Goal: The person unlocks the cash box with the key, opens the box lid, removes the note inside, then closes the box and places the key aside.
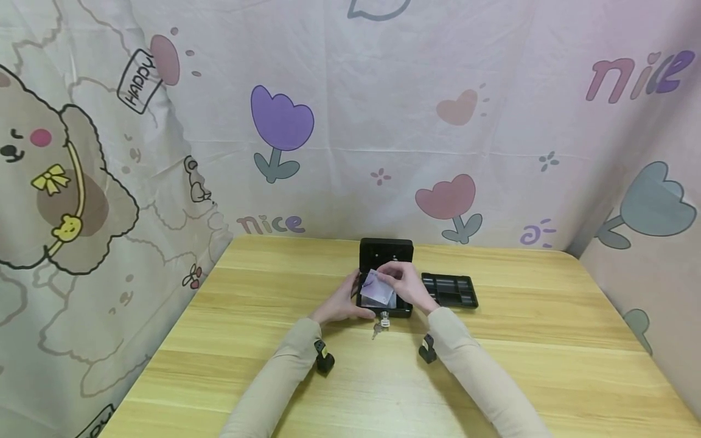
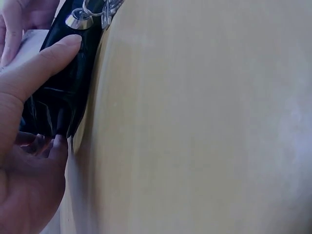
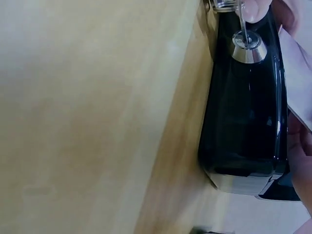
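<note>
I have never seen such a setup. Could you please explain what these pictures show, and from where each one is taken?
No robot works here: these are a person's left hand and right hand, both bare. The wide picture comes from a camera on the head; the two close ones come from wrist cameras. On the table stands a black box with its lid open and keys at its front lock. A black tray with compartments lies to the box's right. The left hand grips the box; the right hand pinches a pale purple paper over it.
</note>
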### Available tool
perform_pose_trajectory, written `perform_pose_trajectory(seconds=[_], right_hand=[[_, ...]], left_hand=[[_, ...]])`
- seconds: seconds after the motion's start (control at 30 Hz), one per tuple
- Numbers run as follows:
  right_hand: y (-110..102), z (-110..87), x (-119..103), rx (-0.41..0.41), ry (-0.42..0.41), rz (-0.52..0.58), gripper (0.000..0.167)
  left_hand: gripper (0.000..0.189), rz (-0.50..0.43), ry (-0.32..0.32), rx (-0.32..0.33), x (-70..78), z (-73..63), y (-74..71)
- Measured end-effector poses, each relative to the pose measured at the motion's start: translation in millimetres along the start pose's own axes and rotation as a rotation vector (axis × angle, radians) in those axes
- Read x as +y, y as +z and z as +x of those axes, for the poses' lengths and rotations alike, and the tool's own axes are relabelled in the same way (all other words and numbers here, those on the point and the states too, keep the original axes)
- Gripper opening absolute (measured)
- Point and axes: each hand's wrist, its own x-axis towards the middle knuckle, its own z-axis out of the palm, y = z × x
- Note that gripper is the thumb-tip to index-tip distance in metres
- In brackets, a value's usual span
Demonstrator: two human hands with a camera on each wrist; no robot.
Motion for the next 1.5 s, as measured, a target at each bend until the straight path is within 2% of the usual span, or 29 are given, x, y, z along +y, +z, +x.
perform_pose_trajectory(seconds=[0.17, 0.37, 0.57, 0.77, 0.9, 1.17, 1.5], right_hand=[[-1.1, -7.7, -2.5, 0.099, 0.034, 0.060, 0.015], [-8.2, -17.5, -4.3, 0.115, 0.047, 0.052, 0.016], [-27.2, -29.9, -7.0, 0.067, 0.072, 0.014, 0.013], [-49.7, -42.8, -7.3, -0.056, 0.131, 0.028, 0.018], [-62.6, -50.7, -1.7, -0.110, 0.148, 0.015, 0.021], [-80.6, -67.2, 8.5, -0.165, 0.114, 0.038, 0.026], [-94.0, -83.8, 25.4, -0.217, 0.124, 0.076, 0.030]], left_hand=[[0.121, 0.011, 0.008, -0.001, -0.6, -0.2, -0.8], [0.122, 0.029, -0.006, -0.005, -1.7, 1.1, -0.1], [0.123, 0.006, -0.019, 0.000, -1.0, 2.1, 0.3], [0.125, -0.005, -0.032, 0.006, -0.9, 2.3, 0.1], [0.126, -0.003, -0.029, 0.004, -2.0, 2.4, 0.4], [0.126, 0.002, -0.039, 0.008, -1.7, 2.0, 0.5], [0.125, 0.004, -0.050, 0.004, -1.4, 2.2, 0.8]])
